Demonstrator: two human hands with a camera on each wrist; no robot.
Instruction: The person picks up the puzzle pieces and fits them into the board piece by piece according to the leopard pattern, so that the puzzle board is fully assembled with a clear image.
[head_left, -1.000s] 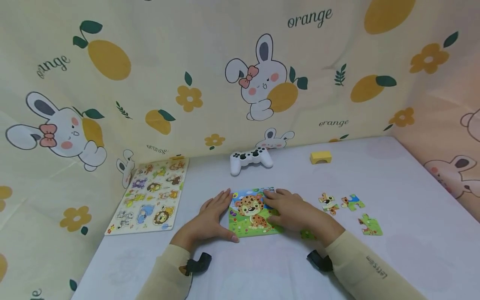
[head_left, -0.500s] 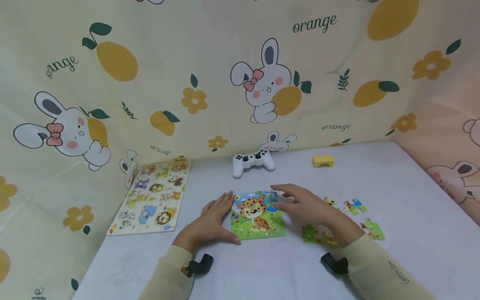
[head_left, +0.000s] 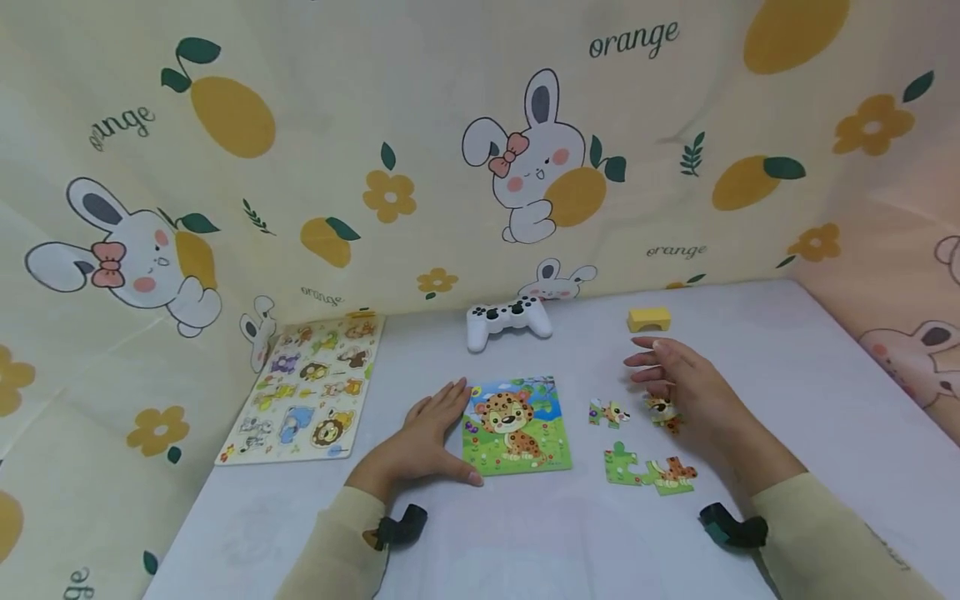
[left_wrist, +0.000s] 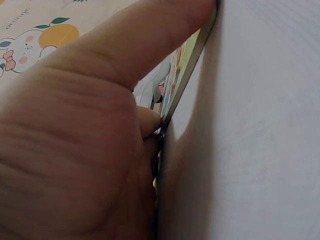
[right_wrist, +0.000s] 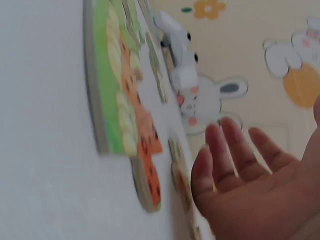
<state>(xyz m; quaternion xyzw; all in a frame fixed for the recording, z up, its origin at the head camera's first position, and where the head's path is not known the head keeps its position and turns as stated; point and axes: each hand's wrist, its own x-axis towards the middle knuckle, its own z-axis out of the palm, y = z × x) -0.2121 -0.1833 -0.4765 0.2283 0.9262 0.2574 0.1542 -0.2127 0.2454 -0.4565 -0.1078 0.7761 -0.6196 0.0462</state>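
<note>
A square leopard picture board (head_left: pixel 517 425) lies flat in the middle of the table. My left hand (head_left: pixel 420 442) rests along its left edge, thumb at the lower corner and fingers extended towards the far corner. In the left wrist view the thumb (left_wrist: pixel 145 40) lies against the board's edge. To the right, my right hand (head_left: pixel 690 392) hovers above loose jigsaw pieces with relaxed fingers, holding nothing. One spotted piece (head_left: pixel 663 413) is partly under it. Nearer me lie a green piece (head_left: pixel 621 467) and an orange-and-green piece (head_left: pixel 675 475). Another small piece (head_left: pixel 608 413) lies beside the board.
A white game controller (head_left: pixel 508 322) stands at the back of the table. A yellow arch block (head_left: pixel 648 319) is behind my right hand. At the left lies a larger animal puzzle board (head_left: pixel 300 396), close to the patterned cloth wall (head_left: pixel 420 100).
My right hand has lifted off the leopard board's right side and moved right, over the loose pieces. Pieces it covered before now show. My left hand stays at the board.
</note>
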